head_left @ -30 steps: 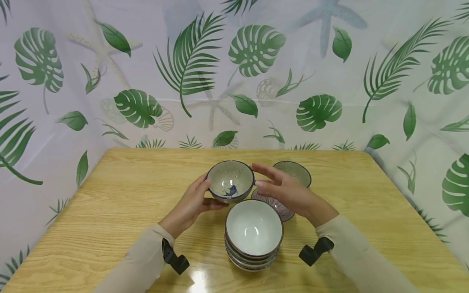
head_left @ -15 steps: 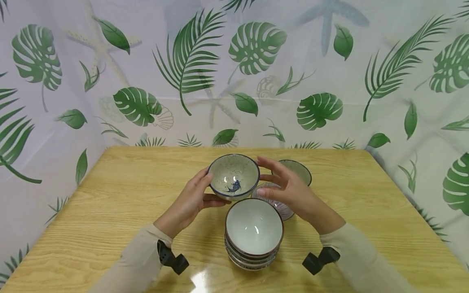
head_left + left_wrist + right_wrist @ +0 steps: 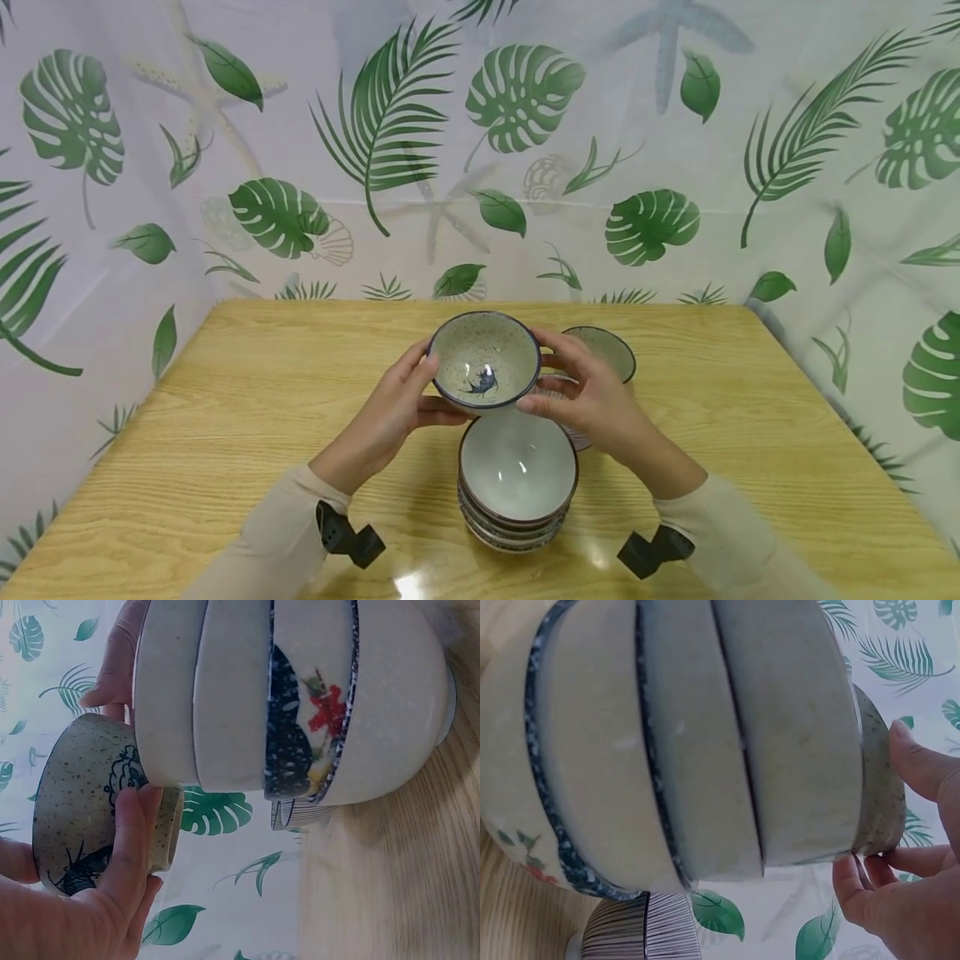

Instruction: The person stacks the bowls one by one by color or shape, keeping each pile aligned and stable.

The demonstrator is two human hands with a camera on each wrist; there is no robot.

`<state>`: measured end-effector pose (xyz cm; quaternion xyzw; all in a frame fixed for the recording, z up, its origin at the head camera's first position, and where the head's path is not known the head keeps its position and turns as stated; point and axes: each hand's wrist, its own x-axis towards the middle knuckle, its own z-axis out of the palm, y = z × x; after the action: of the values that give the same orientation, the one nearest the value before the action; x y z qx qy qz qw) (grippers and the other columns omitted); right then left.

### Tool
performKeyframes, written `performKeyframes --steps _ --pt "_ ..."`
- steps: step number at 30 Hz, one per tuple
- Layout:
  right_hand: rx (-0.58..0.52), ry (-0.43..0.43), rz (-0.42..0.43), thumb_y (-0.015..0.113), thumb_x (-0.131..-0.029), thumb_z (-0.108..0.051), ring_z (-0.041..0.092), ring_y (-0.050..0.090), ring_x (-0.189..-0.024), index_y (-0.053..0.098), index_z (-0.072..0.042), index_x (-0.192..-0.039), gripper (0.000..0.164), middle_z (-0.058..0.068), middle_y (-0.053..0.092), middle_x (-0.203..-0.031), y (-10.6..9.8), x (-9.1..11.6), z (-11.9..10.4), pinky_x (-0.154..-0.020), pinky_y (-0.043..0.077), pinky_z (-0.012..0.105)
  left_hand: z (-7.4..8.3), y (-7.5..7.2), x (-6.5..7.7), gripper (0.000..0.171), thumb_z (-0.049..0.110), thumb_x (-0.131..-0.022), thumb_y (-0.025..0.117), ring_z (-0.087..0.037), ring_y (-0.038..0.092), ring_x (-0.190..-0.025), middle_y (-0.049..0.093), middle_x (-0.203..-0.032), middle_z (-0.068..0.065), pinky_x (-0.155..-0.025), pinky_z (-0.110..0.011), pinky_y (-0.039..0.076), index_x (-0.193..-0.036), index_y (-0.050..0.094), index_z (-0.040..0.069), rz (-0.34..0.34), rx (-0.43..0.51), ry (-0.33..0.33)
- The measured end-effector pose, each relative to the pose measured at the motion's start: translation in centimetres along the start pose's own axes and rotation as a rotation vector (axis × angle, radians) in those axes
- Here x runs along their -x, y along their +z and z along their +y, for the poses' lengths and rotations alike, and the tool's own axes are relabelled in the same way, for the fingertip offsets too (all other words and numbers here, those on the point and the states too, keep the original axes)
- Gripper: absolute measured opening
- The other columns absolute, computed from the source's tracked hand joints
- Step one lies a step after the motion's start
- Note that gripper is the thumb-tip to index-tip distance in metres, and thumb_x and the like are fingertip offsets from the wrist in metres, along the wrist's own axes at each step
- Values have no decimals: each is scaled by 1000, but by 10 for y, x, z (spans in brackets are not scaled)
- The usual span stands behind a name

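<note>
A speckled grey bowl [image 3: 480,350] with a blue rim and a blue fish inside is held up behind the bowl stack, tilted toward me. My left hand [image 3: 378,421] grips its left side, thumb at the rim and fingers beneath. On the right side my right hand [image 3: 600,400] holds it between thumb and fingers; the right wrist view shows those fingertips against the bowl's wall [image 3: 881,780]. Dark blue drawings mark the outside of the speckled bowl [image 3: 75,795] in the left wrist view. Just below and nearer me stands a stack of white bowls [image 3: 517,471].
A purple striped bowl [image 3: 581,439] sits behind the stack, partly hidden by my right hand. Farther back is another grey bowl [image 3: 611,354] on the wooden table [image 3: 300,358]. A leaf-print cloth [image 3: 427,208] hangs behind the table.
The speckled bowl has risen slightly and shifted right, toward the stack. My right hand's fingers, apart from it half a second ago, now close on its right side. The stack stays put.
</note>
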<state>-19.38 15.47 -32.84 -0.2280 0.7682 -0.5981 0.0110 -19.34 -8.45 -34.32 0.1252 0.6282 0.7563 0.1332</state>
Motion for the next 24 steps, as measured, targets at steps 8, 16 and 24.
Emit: performKeyframes --steps 8,16,24 --pt "59 -42 59 79 -70 -9 23 46 -114 38 -4 -141 82 12 39 -129 6 2 -4 -87 46 29 6 5 5 49 34 -103 33 -31 63 -87 47 -127 -21 -80 -41 50 -147 24 17 -1 -30 26" --pt "54 -43 78 76 -72 -9 25 48 -111 38 -3 -141 80 13 40 -128 4 8 -5 -86 47 29 6 11 11 52 40 -103 26 -30 62 -89 40 -133 -17 -80 -41 50 -148 23 15 -64 -61 77" --pt "29 -7 61 72 -79 -12 27 45 -114 37 -7 -143 74 10 40 -134 -4 19 -5 -85 48 30 7 10 15 54 43 -102 30 -27 59 -90 46 -114 -21 -81 -40 50 -147 26 13 -83 -182 104"
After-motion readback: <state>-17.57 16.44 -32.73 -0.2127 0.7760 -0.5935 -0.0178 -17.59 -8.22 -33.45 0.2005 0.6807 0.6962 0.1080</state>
